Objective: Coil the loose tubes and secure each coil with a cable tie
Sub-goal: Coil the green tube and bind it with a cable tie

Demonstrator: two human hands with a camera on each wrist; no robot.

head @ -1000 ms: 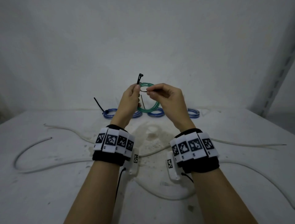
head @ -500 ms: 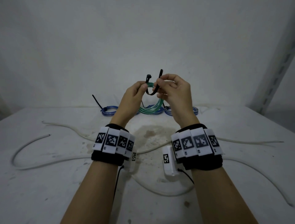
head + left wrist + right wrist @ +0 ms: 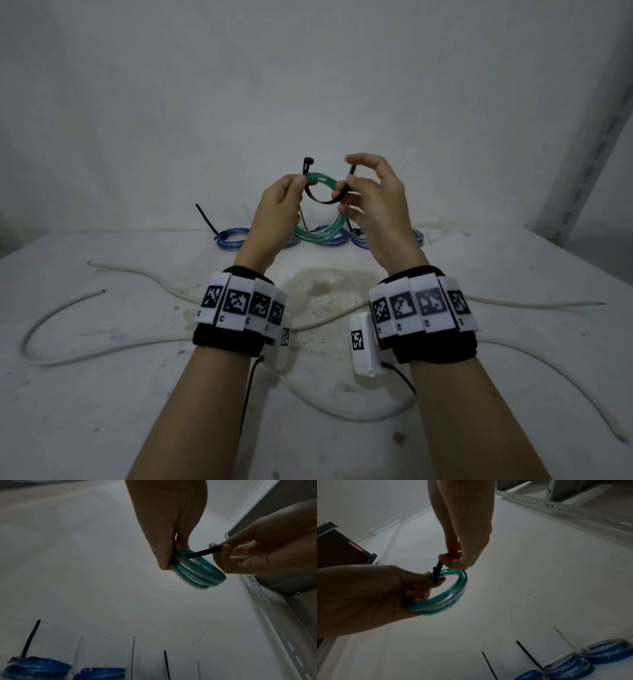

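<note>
Holding the green tube coil [image 3: 322, 224] up above the table [image 3: 102, 394], left hand [image 3: 277, 209] clamping its fingers round the loops. Pinching the black cable tie [image 3: 322, 200] tail in the right hand [image 3: 373, 202], mid-wrap. Next, judging by this: feeding tail into head, needing steady aim

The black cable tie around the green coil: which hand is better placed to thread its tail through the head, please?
Right. The right hand already pinches the tie's free tail, while the left hand is occupied gripping the green coil beside the upright head.
</note>
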